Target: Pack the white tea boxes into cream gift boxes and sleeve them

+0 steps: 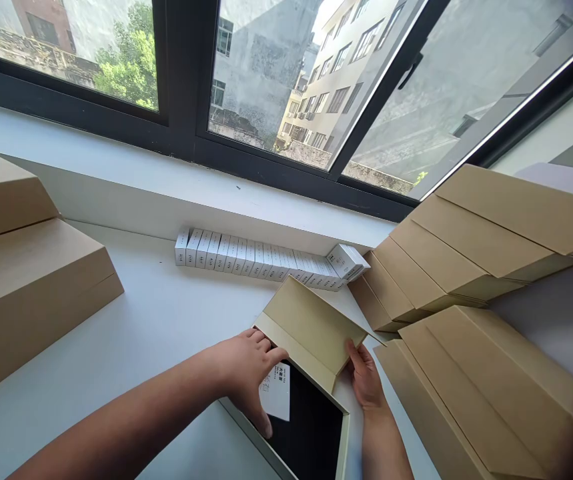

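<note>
An open beige flip-lid box (pixel 345 440) with a black interior lies at the front of the table, its lid (pixel 311 320) folded back toward the window. A small white box (pixel 279 393) with dark print is inside, at the left. My left hand (pixel 249 373) reaches over the box's left wall, thumb and index finger at opposite ends of the small white box. Its left part is hidden under my palm. My right hand (pixel 365 377) grips the lid's right edge, thumb on its inner face and the other fingers behind it.
A long row of small white boxes (pixel 251 259) stands along the window-side wall, with several more stacked (pixel 347 261) at its right end. Brown boxes (pixel 466 260) are piled at right, others (pixel 476 393) nearer. More brown boxes (pixel 41 273) stand at left.
</note>
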Motion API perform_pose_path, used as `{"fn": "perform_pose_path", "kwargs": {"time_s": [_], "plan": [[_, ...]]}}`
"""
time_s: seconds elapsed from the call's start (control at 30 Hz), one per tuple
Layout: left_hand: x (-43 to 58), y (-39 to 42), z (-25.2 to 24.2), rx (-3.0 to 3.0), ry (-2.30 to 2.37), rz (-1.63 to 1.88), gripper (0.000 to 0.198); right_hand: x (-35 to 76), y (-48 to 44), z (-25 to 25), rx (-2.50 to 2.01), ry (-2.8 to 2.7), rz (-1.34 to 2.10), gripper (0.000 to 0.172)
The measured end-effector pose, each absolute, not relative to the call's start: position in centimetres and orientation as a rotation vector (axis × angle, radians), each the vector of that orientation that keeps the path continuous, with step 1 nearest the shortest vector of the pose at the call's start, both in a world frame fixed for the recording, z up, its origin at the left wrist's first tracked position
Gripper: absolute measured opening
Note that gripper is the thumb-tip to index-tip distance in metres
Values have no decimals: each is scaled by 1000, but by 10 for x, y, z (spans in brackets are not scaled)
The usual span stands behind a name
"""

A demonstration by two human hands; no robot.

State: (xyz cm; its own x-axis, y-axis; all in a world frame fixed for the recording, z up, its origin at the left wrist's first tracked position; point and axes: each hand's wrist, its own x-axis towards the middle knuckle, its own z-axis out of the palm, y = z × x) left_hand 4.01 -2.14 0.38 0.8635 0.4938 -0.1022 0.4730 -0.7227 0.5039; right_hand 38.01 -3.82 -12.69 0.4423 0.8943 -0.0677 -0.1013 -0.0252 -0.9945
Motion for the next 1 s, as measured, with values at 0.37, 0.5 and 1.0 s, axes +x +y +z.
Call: {"fn": "perform_pose_path", "kwargs": {"time_s": [0.37,0.5,1.0], "plan": [[70,-43,-25,2604,598,40,54,380,-38,-129,-1371,-755,952,51],[74,-43,-21,2650,718,-82,45,377,-39,-127,-1374,-761,949,50],[51,-28,-27,2629,768,727,27,378,-36,-126,-1379,-762,984,49]]}}
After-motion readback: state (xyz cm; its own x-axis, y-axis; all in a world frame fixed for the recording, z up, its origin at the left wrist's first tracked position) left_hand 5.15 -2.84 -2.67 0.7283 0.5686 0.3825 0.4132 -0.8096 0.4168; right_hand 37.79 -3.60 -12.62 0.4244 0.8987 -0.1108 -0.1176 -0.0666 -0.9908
